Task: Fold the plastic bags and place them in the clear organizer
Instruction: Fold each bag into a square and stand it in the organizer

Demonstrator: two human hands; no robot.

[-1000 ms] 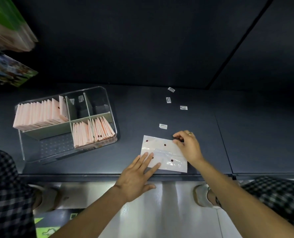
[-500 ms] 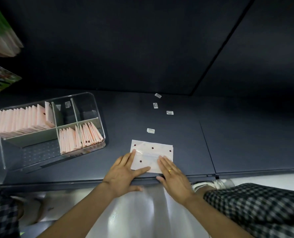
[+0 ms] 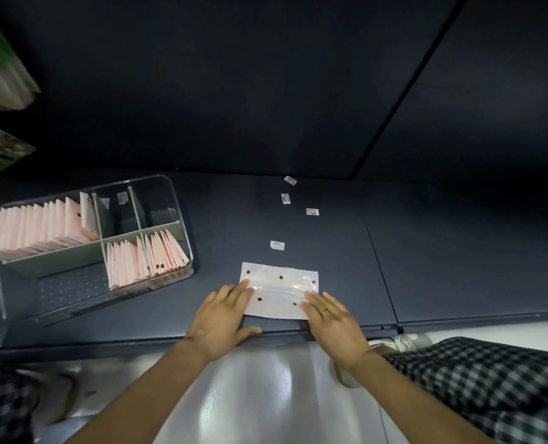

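Since half a second ago, both hands have slid apart along the bag: the left hand (image 3: 223,318) now rests at its left edge and the right hand (image 3: 333,320) at its right edge, where before they lay close together near the middle.

Flat on the dark grey shelf surface (image 3: 298,225) lies the pale pink rectangular plastic bag with dark red dots (image 3: 279,291), folded over with a glossy clear strip across its middle. Both hands press on it with straight, spread fingers, gripping nothing; the right one wears a ring.

At about ten o'clock from the bag, well apart from it, sits the clear rectangular plastic organizer with grey dividers (image 3: 183,225). Its far-left compartment holds a long row of upright folded pink bags (image 3: 38,229); the near-right compartment holds a shorter row of folded pink bags (image 3: 147,259), leaning.

At twelve o'clock from the bag, four small white barcode stickers (image 3: 277,245) lie scattered on the surface, the nearest just beyond the bag's far edge.

Checked trouser fabric (image 3: 490,389) shows at four o'clock.
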